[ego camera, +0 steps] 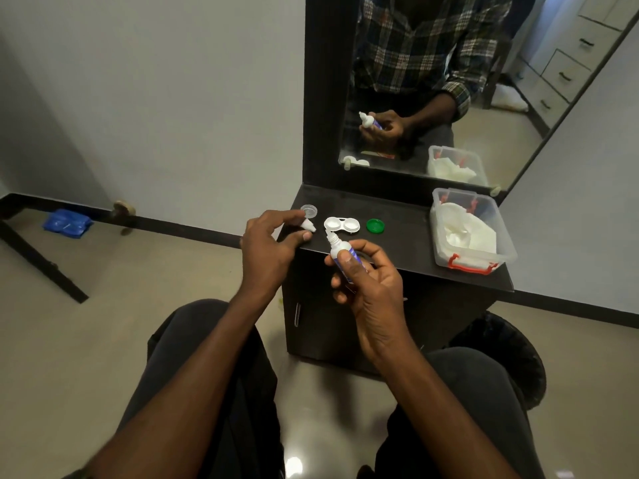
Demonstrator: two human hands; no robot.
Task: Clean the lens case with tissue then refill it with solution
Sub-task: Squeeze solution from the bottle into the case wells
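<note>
Dark trousers fill the bottom of the head view, both knees spread with pale glossy floor between and around them. Two bare forearms reach up from there toward a small black cabinet set against a mirror.

On the right, the right hand is wrapped around a small white solution bottle with a blue label, thumb pressed along its side. The bottle is tilted, and its uncapped nozzle points up and left toward the lens case. That case lies open on the cabinet top, both white wells facing up, just beyond the nozzle tip; whether the tip touches the case cannot be told.

Left of it, the left hand hovers at the cabinet's front left corner, pinching a small white bottle cap between forefinger and thumb. Just behind its fingertips a clear round lid lies on the top. A green round lid lies to the right of the case, near but apart from it.

At the right end of the cabinet top stands a clear plastic box with red latches, holding crumpled white tissue.

The mirror reflects a plaid shirt, the bottle in the hand, and the box. A blue packet lies on the floor by the far wall.
</note>
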